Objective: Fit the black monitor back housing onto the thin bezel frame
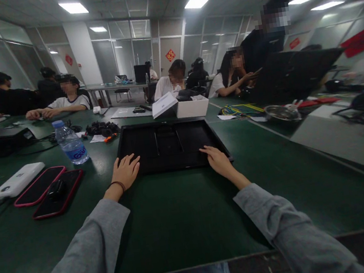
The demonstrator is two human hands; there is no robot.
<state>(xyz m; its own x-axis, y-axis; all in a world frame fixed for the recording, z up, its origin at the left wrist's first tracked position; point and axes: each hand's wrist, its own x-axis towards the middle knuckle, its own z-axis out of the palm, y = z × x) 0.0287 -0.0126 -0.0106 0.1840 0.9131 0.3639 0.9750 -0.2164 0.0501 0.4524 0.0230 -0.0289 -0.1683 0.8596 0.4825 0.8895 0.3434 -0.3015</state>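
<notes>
Resting both bare hands on a black tray (138, 144), a person in grey sleeves (285, 218) works at the near edge of a green table (186, 213). The left hand (126, 171), with a dark band (119, 184) at its wrist, lies over the tray's near left corner, fingers spread and nothing clasped in the palm. The right hand (218, 159) lies over the near right corner, its fingers outstretched and likewise unclenched; whether either thumb presses against the rim cannot be told from here. The tray sits flat on the table, straight ahead of the person, with a narrower recess at its middle. To the left, beyond the left hand, stands a water bottle (71, 146); nearer are a white power bank (17, 180) and two red-edged phones, the nearer of which carries a small black case (56, 188). Behind the tray's far left corner lies a heap of black cables (102, 129); behind its far edge is a white box (192, 107), its lid (164, 105) tilted just beside it. To the far right are a shiny bowl (283, 112) and a large dark screen (291, 74). Other people are seated around the room, and one stands beside the screen
</notes>
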